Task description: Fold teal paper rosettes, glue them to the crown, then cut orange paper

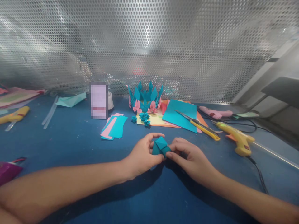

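Note:
Both my hands meet over the blue table [70,140] on a small folded teal paper piece [160,146]. My left hand [142,155] pinches its left side, thumb and fingers curled round it. My right hand [189,157] grips its right edge with closed fingertips. Behind them stands a teal paper crown [144,96] with pink paper flowers, and a few small teal paper flowers [143,118] lie in front of it.
A stack of teal and pink paper strips [114,127] lies left of centre. Teal and orange sheets [179,115], a yellow utility knife [201,126], a yellow glue gun [240,140] with cord and a pink glue gun [215,112] lie to the right. A perforated metal wall [149,40] closes the back.

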The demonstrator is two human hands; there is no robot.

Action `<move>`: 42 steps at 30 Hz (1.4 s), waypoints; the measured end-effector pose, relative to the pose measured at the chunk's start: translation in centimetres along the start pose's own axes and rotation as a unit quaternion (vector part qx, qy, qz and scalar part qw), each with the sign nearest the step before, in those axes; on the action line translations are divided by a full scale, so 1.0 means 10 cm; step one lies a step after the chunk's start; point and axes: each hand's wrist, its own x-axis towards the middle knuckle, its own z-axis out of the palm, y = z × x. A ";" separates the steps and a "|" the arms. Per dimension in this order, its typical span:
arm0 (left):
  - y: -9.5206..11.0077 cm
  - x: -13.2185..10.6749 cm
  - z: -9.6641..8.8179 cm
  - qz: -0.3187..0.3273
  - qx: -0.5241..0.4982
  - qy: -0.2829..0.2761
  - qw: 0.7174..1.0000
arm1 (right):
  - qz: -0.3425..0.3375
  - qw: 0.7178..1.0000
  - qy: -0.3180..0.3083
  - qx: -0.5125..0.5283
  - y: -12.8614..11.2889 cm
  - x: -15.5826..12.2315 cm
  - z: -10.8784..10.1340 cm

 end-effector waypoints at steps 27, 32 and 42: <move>-0.05 0.02 -0.01 0.012 -0.020 -0.014 1.000 | 0.027 0.999 -0.006 -0.025 -0.03 0.04 0.00; -0.03 0.02 0.00 0.012 -0.034 -0.010 0.999 | 0.006 0.998 0.020 -0.061 -0.02 0.03 0.01; -0.01 0.02 0.00 0.007 -0.034 -0.014 0.999 | -0.001 0.998 0.033 -0.052 0.02 0.04 0.01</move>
